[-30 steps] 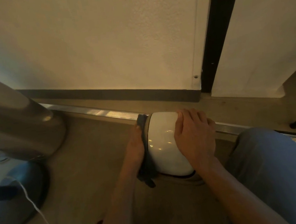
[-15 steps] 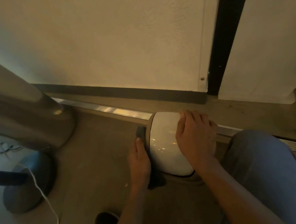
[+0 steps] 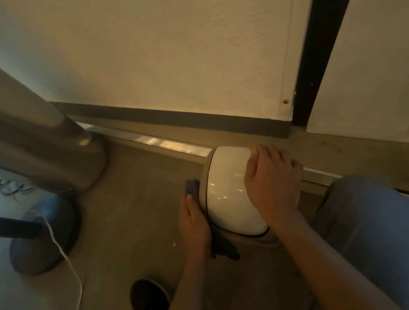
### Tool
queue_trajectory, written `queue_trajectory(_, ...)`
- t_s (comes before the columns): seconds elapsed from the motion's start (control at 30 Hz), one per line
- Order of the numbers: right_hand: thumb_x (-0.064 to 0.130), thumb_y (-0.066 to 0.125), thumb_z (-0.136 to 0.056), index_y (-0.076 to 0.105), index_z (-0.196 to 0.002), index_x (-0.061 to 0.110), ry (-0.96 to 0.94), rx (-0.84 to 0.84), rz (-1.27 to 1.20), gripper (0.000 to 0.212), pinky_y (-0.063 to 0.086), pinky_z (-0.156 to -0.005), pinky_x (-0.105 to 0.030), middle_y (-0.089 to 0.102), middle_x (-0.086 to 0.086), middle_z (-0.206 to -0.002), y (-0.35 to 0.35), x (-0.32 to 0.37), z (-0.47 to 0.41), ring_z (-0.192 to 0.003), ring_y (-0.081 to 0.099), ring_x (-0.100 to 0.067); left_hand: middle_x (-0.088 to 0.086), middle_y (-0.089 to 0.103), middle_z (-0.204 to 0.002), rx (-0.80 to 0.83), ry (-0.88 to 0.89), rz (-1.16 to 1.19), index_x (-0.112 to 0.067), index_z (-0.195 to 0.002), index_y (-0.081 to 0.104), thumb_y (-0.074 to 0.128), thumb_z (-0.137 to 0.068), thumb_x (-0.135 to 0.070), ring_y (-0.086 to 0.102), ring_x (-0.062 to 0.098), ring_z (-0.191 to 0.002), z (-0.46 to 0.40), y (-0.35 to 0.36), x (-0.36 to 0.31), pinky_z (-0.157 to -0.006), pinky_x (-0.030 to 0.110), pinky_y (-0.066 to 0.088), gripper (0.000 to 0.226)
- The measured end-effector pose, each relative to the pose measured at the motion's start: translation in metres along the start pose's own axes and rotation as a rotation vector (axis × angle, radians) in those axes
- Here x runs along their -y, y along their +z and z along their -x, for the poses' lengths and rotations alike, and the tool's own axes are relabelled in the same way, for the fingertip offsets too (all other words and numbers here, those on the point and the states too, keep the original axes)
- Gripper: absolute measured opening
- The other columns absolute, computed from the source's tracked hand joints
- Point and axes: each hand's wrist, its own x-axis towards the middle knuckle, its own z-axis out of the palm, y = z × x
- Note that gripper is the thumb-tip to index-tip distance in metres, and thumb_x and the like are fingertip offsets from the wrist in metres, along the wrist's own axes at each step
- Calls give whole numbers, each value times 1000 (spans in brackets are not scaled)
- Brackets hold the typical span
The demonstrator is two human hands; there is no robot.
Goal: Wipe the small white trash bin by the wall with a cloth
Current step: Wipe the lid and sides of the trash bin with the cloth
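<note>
The small white trash bin (image 3: 229, 193) stands on the floor near the wall, its glossy domed lid facing up. My right hand (image 3: 270, 182) rests flat on the right side of the lid with the fingers spread toward the wall. My left hand (image 3: 194, 221) presses a dark grey cloth (image 3: 192, 186) flat against the bin's left side. One end of the cloth shows past my fingertips and the other end hangs out below my wrist near the bin's base.
A large metal bin (image 3: 40, 140) stands at the left, with a round stand base (image 3: 44, 233) and a white cable (image 3: 66, 261) on the floor. A metal floor track (image 3: 170, 143) runs along the wall. My knee (image 3: 368, 224) is at the right, my shoe (image 3: 150, 302) below.
My left hand has slid with the cloth down the bin's left side toward me, then slightly forward again. My right hand has stayed on the lid. The view has shifted a little.
</note>
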Motion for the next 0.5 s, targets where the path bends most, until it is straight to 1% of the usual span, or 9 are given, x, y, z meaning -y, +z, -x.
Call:
queue_trajectory(0.07,34,26,-104,59,-122,21,-5,-2,-5,40,45,-92,-44,63,-3,-115,0,0,1,-109,57,-23,-15,58,-114,-51,17,40,-41,-120,52,30,-106,-47,56,10,-111,17,2,28,-93,32,43,27)
queue_trajectory(0.1,34,25,-104,59,-121,21,-7,-8,-8,40,45,-92,-44,63,-3,-115,0,0,1,-109,57,-23,-11,58,-126,-74,36,58,-39,-131,49,30,-104,-54,55,13,-121,26,5,42,-101,37,45,36)
queue_trajectory(0.17,35,24,-104,60,-120,21,-9,-24,-13,41,44,-90,-43,64,-3,-114,-1,0,0,-108,57,-23,-6,49,-144,-95,41,72,-41,-146,36,31,-101,-61,49,16,-133,41,10,58,-112,44,41,50)
queue_trajectory(0.2,34,25,-104,60,-119,21,-10,-29,-12,40,44,-90,-43,64,-3,-113,-1,0,0,-107,57,-24,-6,46,-147,-101,29,67,-41,-148,33,31,-101,-60,46,17,-135,43,12,57,-114,45,39,50)
queue_trajectory(0.27,34,26,-104,60,-118,21,-16,-38,-13,38,44,-89,-43,63,-4,-112,0,0,0,-105,57,-24,-8,47,-143,-130,44,33,-40,-145,33,30,-104,-51,47,16,-133,38,12,50,-114,44,38,43)
queue_trajectory(0.3,33,26,-104,59,-117,21,-19,-43,-16,38,44,-89,-44,63,-4,-111,0,0,-1,-105,57,-24,-6,49,-141,-151,51,16,-37,-145,35,31,-106,-47,48,16,-131,31,10,46,-114,45,38,41)
queue_trajectory(0.37,34,25,-104,59,-116,20,-18,-43,-20,39,45,-89,-45,63,-4,-111,0,0,-1,-104,57,-24,0,49,-144,-191,39,4,-28,-149,35,34,-107,-38,46,18,-133,16,7,42,-115,47,36,43)
queue_trajectory(0.43,35,23,-103,59,-116,21,-17,-32,-19,40,44,-89,-45,63,-4,-112,1,0,-1,-104,56,-24,2,45,-148,-231,29,5,-22,-151,33,36,-108,-32,42,15,-134,18,10,44,-116,40,33,44)
queue_trajectory(0.5,35,21,-103,58,-117,22,-19,-28,-22,41,44,-89,-44,62,-3,-111,0,-1,-1,-104,56,-23,-1,44,-145,-277,36,16,-21,-149,34,39,-107,-29,40,9,-131,40,20,46,-112,32,32,43)
